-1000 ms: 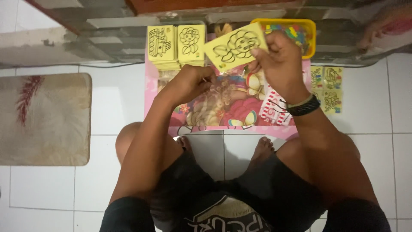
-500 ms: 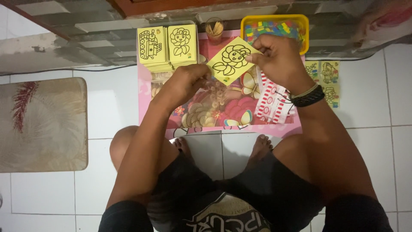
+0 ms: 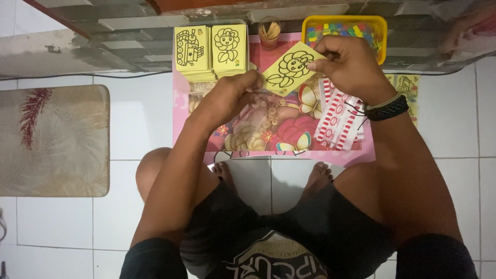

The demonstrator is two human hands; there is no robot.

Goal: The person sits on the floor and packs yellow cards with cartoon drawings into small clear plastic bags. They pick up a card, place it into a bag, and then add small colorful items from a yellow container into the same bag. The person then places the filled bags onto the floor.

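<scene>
Both hands are pinching one thing between them — a small square yellow card printed with a black flower outline (image 3: 290, 68), tilted like a diamond just above the floor mat. The left hand (image 3: 227, 98) is closing finger and thumb on its lower left corner; the right hand (image 3: 349, 67), wearing a black braided wristband (image 3: 386, 108), is gripping the upper right edge.

The card looks thin, light and slightly stiff, probably easy to bend or crease, so holding it by opposite edges seems the safest grip.

Under the hands is lying a glossy pink mat with butterflies and flowers (image 3: 274, 129), and below the right wrist a red-and-white striped paper packet (image 3: 338, 121). Beyond the left hand are standing two stacks of similar yellow cards (image 3: 209, 51). Beyond the right hand is sitting a yellow plastic tray of small coloured pieces (image 3: 345, 28) — beside it a small clear cup of thin wooden sticks (image 3: 269, 32).
</scene>
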